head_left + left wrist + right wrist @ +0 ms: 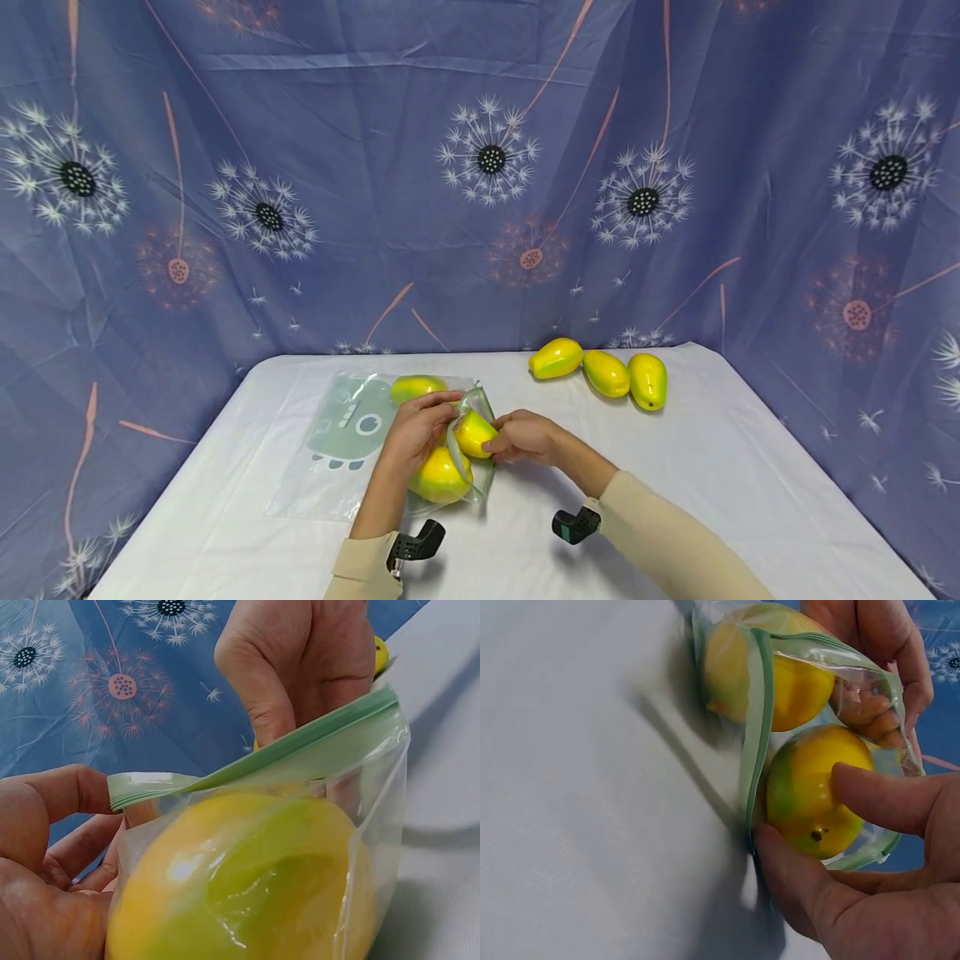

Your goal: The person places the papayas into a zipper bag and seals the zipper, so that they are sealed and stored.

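One yellow fruit [472,433] is pinched by your right hand [522,435] at the mouth of the bag [341,437]. Your left hand [415,429] grips the bag's edge

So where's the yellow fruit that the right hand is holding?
In the head view, the yellow fruit sits in the open mouth of the clear bag, between the left hand and the right hand.

On the counter [750,500], a bag [318,483] is laid left of centre. In it, 1 near fruit [438,478] and 1 far fruit [414,388] are contained; 1 middle fruit [474,435] is held at its mouth [757,742], between left hand [420,427] and right hand [528,436]. Behind, at right, 3 fruits [606,373] are placed.
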A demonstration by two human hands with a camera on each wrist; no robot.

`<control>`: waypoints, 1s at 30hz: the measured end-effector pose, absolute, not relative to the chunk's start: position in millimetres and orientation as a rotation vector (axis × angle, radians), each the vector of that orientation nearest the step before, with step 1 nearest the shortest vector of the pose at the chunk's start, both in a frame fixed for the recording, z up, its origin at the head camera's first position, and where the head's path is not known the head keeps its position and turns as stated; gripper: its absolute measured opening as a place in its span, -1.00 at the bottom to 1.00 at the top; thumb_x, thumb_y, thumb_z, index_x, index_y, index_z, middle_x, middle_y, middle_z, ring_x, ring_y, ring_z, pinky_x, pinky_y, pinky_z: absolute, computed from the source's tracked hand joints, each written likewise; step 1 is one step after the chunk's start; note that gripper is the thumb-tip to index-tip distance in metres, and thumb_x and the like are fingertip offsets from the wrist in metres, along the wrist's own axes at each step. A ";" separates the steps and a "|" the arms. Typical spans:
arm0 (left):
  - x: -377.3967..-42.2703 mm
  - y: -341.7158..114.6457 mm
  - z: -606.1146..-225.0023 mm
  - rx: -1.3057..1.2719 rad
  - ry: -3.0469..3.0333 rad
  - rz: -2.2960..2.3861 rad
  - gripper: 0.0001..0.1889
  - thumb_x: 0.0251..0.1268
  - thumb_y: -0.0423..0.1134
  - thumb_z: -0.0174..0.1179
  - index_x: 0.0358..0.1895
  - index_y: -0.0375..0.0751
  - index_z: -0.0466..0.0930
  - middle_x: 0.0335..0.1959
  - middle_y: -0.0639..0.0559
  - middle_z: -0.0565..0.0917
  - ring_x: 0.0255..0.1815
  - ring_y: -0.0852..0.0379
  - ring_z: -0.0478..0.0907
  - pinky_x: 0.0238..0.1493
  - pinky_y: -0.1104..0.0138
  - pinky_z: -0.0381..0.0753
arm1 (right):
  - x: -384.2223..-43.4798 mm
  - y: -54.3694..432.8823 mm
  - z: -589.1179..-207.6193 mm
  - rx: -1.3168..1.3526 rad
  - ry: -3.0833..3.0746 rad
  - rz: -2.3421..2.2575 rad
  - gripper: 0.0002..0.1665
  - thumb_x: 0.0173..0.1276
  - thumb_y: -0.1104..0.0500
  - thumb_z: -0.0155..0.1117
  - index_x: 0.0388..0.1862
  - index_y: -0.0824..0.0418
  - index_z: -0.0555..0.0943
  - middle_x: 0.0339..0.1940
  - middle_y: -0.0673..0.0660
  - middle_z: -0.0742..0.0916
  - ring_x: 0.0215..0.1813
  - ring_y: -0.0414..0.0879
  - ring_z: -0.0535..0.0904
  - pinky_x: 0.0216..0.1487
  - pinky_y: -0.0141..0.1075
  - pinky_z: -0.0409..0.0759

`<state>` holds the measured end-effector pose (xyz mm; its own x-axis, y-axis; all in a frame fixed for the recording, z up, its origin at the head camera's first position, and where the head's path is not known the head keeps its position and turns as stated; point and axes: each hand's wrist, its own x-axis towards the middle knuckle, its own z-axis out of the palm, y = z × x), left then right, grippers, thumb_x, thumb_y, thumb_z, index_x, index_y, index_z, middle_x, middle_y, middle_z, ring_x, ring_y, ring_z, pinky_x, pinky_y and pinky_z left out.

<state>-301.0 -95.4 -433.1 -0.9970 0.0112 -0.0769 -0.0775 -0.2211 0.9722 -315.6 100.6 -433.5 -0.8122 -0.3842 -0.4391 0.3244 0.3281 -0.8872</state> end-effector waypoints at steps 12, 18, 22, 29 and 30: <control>-301.0 -95.8 -435.0 -0.078 1.914 2.423 -0.65 0.22 -0.53 0.22 0.09 -0.52 0.66 -0.02 -0.11 0.69 -0.29 0.18 0.55 -0.24 0.48 0.60 | -308.9 102.4 -444.9 -0.050 1.931 -1.675 -0.29 0.40 0.32 0.29 0.46 0.49 0.30 0.18 0.38 0.62 0.07 0.06 0.65 0.26 0.02 0.60; -301.9 -97.0 -434.7 -0.076 1.910 2.429 -0.65 0.21 -0.53 0.22 0.09 -0.51 0.66 0.02 -0.13 0.67 -0.23 0.15 0.57 -0.21 0.48 0.63 | -308.5 99.0 -444.9 -0.037 1.956 -1.690 -0.38 0.42 0.29 0.30 0.37 0.48 0.35 0.08 0.35 0.64 -0.05 0.04 0.65 0.17 -0.03 0.67; -301.7 -97.4 -433.1 -0.075 1.910 2.435 -0.65 0.20 -0.54 0.22 0.08 -0.51 0.66 0.01 -0.12 0.67 -0.24 0.15 0.56 -0.25 0.48 0.62 | -308.7 96.0 -444.4 -0.010 1.989 -1.688 -0.53 0.40 0.26 0.34 0.15 0.46 0.41 -0.02 0.32 0.64 -0.11 0.04 0.66 0.12 -0.07 0.70; -302.6 -96.4 -434.9 -0.079 1.910 2.435 -0.64 0.20 -0.55 0.22 0.09 -0.50 0.67 0.01 -0.12 0.68 -0.26 0.16 0.57 -0.23 0.48 0.63 | -306.2 94.8 -443.9 -0.003 2.052 -1.671 -0.65 0.36 0.18 0.42 -0.08 0.30 0.46 -0.14 0.29 0.67 -0.18 0.02 0.68 0.03 -0.10 0.73; -302.6 -96.1 -435.3 -0.075 1.911 2.436 -0.64 0.19 -0.55 0.22 0.09 -0.51 0.67 0.00 -0.12 0.68 -0.26 0.16 0.57 -0.23 0.47 0.63 | -305.6 94.7 -443.4 -0.006 2.062 -1.665 -0.65 0.35 0.16 0.42 -0.08 0.29 0.46 -0.14 0.29 0.67 -0.18 0.01 0.68 0.02 -0.10 0.73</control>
